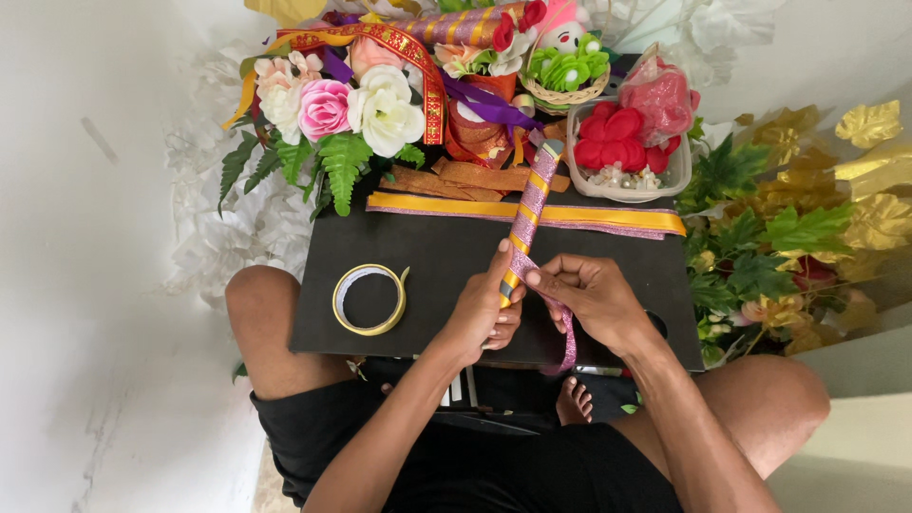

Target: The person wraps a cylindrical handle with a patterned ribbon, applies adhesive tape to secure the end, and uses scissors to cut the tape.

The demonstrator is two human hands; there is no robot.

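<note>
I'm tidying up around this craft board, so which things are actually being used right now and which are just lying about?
In use: left hand gripping the striped stick; right hand pinching the pink glitter ribbon against it.

Lying about: tape roll, yellow ribbon strip, tub of red petals, artificial flowers, gold leaves.

A single head-worn camera looks almost straight down from close above the person's lap. It faces a black board (427,256) resting across the knees, flowers beyond.
</note>
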